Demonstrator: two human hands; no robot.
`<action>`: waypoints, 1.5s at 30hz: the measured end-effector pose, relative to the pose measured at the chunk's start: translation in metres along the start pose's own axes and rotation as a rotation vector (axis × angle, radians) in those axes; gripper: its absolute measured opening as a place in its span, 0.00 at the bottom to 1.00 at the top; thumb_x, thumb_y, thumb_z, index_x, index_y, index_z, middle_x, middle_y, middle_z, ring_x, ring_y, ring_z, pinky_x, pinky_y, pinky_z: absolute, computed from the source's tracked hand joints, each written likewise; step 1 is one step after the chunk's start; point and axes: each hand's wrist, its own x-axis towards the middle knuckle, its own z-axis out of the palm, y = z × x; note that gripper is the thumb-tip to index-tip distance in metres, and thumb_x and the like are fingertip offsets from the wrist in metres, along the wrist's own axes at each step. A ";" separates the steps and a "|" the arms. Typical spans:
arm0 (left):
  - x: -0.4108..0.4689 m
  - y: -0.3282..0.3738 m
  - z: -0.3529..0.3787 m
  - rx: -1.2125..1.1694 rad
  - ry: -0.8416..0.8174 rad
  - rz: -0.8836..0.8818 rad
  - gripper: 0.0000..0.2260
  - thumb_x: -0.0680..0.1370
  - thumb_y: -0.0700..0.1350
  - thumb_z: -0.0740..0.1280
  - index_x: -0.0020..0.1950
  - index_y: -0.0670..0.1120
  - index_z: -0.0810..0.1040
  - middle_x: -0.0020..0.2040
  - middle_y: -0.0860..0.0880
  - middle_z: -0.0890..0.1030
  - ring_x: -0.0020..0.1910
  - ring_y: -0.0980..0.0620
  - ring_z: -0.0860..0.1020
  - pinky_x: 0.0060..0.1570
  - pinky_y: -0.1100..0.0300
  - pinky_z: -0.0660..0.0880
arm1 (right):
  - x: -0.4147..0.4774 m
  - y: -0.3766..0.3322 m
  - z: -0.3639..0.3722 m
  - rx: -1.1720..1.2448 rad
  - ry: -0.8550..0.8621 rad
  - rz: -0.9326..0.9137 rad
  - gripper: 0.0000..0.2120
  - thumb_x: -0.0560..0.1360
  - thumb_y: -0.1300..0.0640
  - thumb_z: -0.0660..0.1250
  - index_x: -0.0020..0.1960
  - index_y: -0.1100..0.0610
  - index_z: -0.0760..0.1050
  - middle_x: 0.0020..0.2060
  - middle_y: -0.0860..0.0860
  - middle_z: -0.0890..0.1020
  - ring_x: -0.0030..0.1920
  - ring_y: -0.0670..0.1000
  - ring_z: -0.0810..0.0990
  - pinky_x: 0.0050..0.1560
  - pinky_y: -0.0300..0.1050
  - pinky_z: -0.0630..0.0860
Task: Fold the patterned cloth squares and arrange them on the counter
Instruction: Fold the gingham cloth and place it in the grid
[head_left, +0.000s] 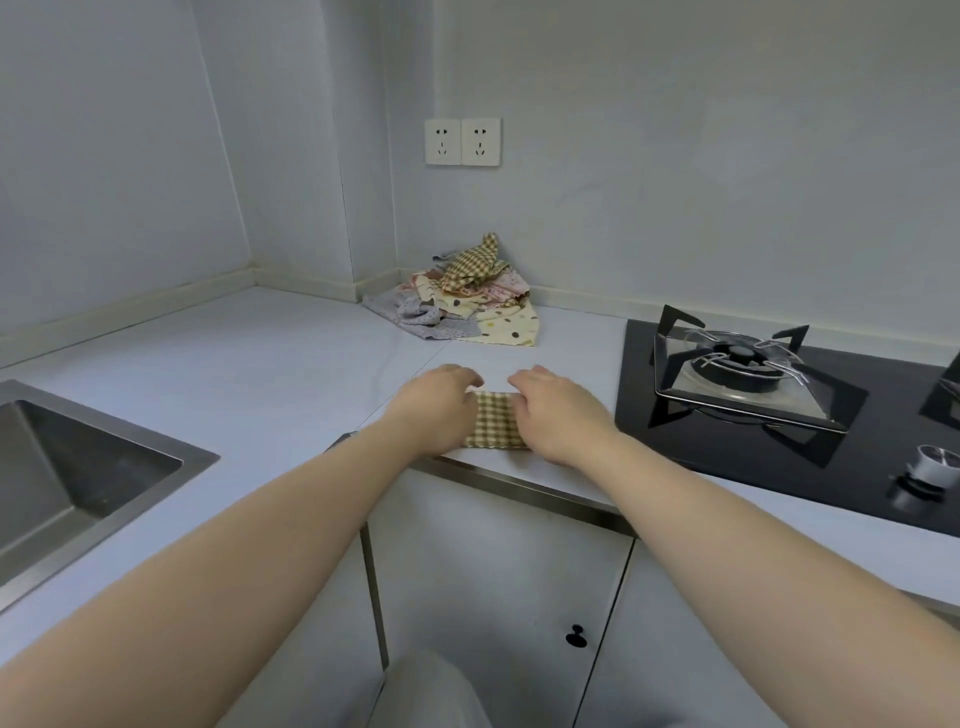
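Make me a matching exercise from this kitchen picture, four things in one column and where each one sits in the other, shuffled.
1 folded green-checked cloth; 2 heap of unfolded patterned cloths; 3 stainless steel sink; 4 black glass gas hob.
a far corner of the white counter; b left end; c front edge, under left hand and right hand; d right end.
Pairs: 1-c, 2-a, 3-b, 4-d.

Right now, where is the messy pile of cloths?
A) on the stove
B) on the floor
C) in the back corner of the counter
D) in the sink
C: the pile of crumpled cloths sits on the counter in the back corner under the wall sockets, away from the sink and the stove. Only the checked cloth lies near the front edge.
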 end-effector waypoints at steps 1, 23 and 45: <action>0.008 0.005 0.008 -0.005 -0.032 -0.005 0.19 0.83 0.45 0.56 0.73 0.47 0.72 0.72 0.47 0.74 0.70 0.46 0.72 0.69 0.51 0.69 | 0.009 -0.006 0.006 0.038 -0.049 0.011 0.19 0.83 0.57 0.53 0.72 0.56 0.70 0.70 0.53 0.73 0.68 0.55 0.72 0.68 0.51 0.70; 0.009 -0.036 0.033 0.184 -0.246 -0.255 0.32 0.83 0.63 0.44 0.84 0.50 0.46 0.84 0.49 0.46 0.82 0.43 0.43 0.79 0.43 0.44 | 0.006 0.046 0.031 -0.197 -0.297 0.267 0.35 0.83 0.38 0.36 0.83 0.57 0.49 0.82 0.53 0.53 0.82 0.54 0.50 0.80 0.61 0.41; 0.016 0.040 0.055 0.192 -0.283 -0.075 0.42 0.78 0.72 0.40 0.83 0.46 0.43 0.84 0.49 0.43 0.82 0.48 0.41 0.78 0.42 0.38 | -0.018 0.048 0.029 -0.018 0.175 0.311 0.12 0.83 0.46 0.56 0.58 0.52 0.73 0.51 0.49 0.80 0.56 0.53 0.76 0.61 0.52 0.66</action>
